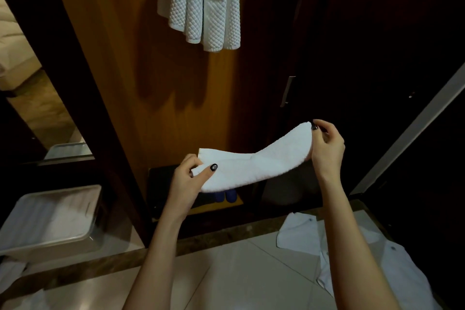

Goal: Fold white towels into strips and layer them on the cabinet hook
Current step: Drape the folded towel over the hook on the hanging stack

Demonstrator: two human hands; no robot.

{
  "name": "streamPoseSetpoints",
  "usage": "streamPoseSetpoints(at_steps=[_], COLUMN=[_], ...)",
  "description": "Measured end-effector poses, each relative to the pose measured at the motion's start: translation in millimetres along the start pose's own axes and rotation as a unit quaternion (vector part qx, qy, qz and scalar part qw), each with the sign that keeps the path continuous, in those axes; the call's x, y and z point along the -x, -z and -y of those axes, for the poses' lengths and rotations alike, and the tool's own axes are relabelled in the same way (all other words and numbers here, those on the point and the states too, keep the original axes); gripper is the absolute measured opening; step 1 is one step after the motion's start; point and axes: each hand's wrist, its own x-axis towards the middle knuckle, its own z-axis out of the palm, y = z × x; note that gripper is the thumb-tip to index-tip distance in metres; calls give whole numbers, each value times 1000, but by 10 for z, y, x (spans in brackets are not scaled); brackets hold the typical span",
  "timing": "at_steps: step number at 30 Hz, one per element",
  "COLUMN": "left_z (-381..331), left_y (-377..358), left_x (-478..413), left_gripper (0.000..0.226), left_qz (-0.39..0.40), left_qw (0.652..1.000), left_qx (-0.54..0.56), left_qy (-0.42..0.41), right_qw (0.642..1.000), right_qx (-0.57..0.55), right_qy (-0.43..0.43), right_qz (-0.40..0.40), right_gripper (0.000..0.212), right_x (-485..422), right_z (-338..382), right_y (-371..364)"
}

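Pinching the ends of a folded white towel [254, 166], the left hand [187, 178] and right hand [327, 148] hold it stretched between their curled fingers (sagging slightly). Below-left of the left fingers, a pale bin [50, 246] holds blurred white cloth [50, 216]. Quilted towels [203, 2] hang above the fingers.

Open air between folded towel [254, 163] and hanging towels [203, 2]; cabinet panel [125, 70] directly behind
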Motion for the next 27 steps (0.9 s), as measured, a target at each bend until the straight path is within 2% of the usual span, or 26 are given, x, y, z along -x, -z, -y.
streamPoseSetpoints(at_steps=[3, 6, 8, 12, 14, 16, 21, 27], left_z=[59, 124, 177, 296, 297, 294, 306, 260], left_y=[24, 73, 138, 278, 311, 308, 187, 74], left_x=[-23, -63, -65, -53, -56, -76, -167, -210], left_gripper=[21, 19, 22, 25, 18, 25, 28, 22], left_qz=[-17, 15, 50, 64, 70, 58, -42, -150], left_qw=[1000, 999, 998, 996, 995, 997, 996, 980], left_qx=[0, -25, -36, -30, -38, -48, -80, -119], left_qy=[4, 16, 23, 59, 52, 24, 0, -47], right_qw=[995, 987, 977, 956, 954, 956, 962, 979], right_qx=[74, 69, 64, 35, 11, -14, -33, -10], right_qy=[16, -8, -9, -26, -29, -29, -20, 7], right_qz=[64, 147, 202, 291, 299, 292, 271, 205], right_gripper=[26, 25, 15, 5, 4, 4, 9, 15], right_x=[52, 75, 67, 48, 42, 41, 59, 101], right_z=[-59, -84, -75, -27, -10, 15, 63, -16], right_y=[-11, 22, 77, 171, 199, 229, 285, 264])
